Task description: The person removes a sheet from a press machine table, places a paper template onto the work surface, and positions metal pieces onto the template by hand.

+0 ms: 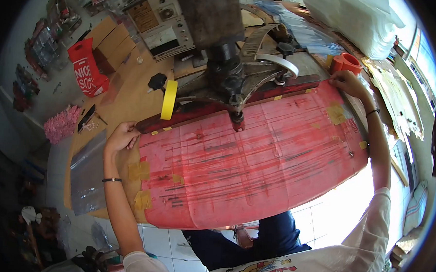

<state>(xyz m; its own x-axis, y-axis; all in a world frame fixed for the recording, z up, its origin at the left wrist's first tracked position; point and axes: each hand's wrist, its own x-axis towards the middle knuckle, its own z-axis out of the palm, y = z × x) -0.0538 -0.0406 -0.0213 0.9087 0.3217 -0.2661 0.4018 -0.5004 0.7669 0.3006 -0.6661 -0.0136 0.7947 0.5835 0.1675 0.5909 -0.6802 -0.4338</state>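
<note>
A worn red sheet, streaked with dark lines and patched with tan tape, covers the work table in front of me. Across its far edge lies a long dark red bar under the press head. At the bar's left end my left hand is closed, its fingers curled at the sheet's edge. My right hand is pinched closed near the sheet's far right corner, beyond the bar's other end. Whatever is between the fingers of either hand is too small or hidden to make out.
A yellow tape roll and a white tape roll hang on the press's knobs. Behind stand a control box and a red tape dispenser. Clear plastic sheets lie at left, near a phone.
</note>
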